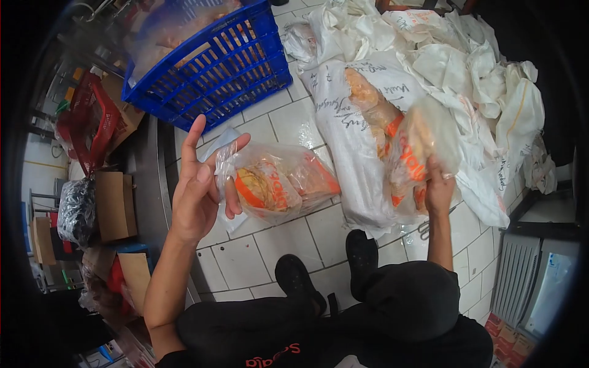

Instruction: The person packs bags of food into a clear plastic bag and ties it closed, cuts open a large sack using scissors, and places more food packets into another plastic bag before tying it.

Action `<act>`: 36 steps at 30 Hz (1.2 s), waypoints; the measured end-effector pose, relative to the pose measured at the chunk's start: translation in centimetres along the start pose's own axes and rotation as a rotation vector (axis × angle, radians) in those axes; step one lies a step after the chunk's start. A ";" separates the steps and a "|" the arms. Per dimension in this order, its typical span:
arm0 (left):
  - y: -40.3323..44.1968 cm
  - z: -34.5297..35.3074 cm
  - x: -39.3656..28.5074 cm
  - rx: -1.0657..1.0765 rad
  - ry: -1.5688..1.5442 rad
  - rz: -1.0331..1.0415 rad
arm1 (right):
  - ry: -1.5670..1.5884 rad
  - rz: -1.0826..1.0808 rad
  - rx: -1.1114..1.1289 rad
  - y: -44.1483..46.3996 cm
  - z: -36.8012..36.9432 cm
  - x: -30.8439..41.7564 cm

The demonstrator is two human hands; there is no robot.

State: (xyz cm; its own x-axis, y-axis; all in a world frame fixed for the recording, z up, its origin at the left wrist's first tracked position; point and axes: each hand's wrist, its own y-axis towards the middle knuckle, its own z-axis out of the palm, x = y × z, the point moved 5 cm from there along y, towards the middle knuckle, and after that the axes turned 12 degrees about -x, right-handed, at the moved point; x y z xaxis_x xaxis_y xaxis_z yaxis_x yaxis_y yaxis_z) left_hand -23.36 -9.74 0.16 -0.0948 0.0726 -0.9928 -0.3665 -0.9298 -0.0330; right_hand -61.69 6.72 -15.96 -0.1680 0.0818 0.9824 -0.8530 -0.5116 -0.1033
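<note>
My left hand (199,187) has its fingers spread at the mouth of a clear plastic bag (297,162). Inside that bag lie orange-printed packs of pale, yellowish food that looks like raw poultry. My right hand (438,189) is closed on a similar orange-printed plastic pack (418,150), lifted over a white woven sack (346,144) and slightly blurred. More such packs (368,98) rest on the sack, partly hidden behind the held one. Whether my left fingers grip the bag's rim is hard to see, but they look stretched out.
A blue slatted crate (211,67) with bagged goods stands at the upper left. Crumpled white sacks (442,61) are heaped at the upper right. A red basket (92,122) and cardboard boxes (115,205) line the left side. My black shoes (297,279) are on the tiled floor (236,260).
</note>
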 end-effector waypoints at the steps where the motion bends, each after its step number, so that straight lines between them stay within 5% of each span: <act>1: 0.5 0.0 0.1 0.005 0.002 0.001 | 0.003 -0.001 -0.004 -0.3 1.1 1.6; 3: 1.3 -0.1 0.2 -0.012 -0.163 -0.009 | 0.084 -0.041 0.069 -1.1 3.5 3.8; 5: 2.3 0.1 -0.4 -0.045 -0.255 -0.040 | -0.272 -0.335 0.141 -3.9 7.1 3.8; 9: 3.3 -0.1 -1.0 -0.085 -0.407 -0.066 | -0.183 -0.268 0.954 -10.2 17.4 -2.0; 11: 3.2 -0.2 -1.3 -0.094 -0.342 -0.039 | -0.399 -0.599 1.131 -12.2 20.1 -5.7; 14: 3.1 -3.9 -0.4 -0.324 -0.368 -0.054 | -0.421 -0.918 0.929 -11.1 18.4 -8.3; 16: 2.6 -4.8 0.0 -0.235 -0.199 0.008 | -0.460 -0.328 0.854 -7.1 15.6 -7.5; 17: 2.4 -4.8 0.2 -0.207 -0.057 0.012 | -0.485 -0.318 0.713 -5.0 13.2 -7.8; 19: 2.2 -4.5 0.7 -0.182 0.099 0.040 | -0.701 -0.309 0.460 0.5 6.4 -9.7; 21: 2.6 -4.7 0.7 -0.203 0.153 0.056 | -1.174 -0.605 0.295 5.2 -1.5 -11.0; 24: 3.0 -4.9 1.0 -0.241 0.189 0.057 | -1.679 -0.508 -0.021 6.2 -7.7 -10.8; 26: 3.3 -5.0 1.1 -0.262 0.171 0.048 | -1.532 -0.280 0.153 5.9 -8.8 -10.6; 27: 3.3 -5.1 1.1 -0.263 0.197 0.052 | -1.609 -0.447 0.223 6.1 -8.9 -12.1; 32: 2.2 -5.5 0.8 -0.263 0.255 0.068 | -1.732 -0.264 0.381 11.7 -9.8 -15.9; 34: 1.7 -6.1 1.0 -0.278 0.283 0.051 | -2.007 -0.159 0.563 12.3 -8.6 -14.2; 36: 1.2 -7.1 1.4 -0.309 0.309 0.030 | -2.168 -0.184 0.413 10.4 -6.3 -10.0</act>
State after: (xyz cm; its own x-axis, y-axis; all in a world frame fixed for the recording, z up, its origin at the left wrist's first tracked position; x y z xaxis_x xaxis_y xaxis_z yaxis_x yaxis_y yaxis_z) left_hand -17.33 -13.30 -2.11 0.1975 -0.0239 -0.9800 -0.0690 -0.9976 0.0104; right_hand -72.00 6.01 -27.89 0.7721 -0.5092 -0.3803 -0.6201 -0.7347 -0.2752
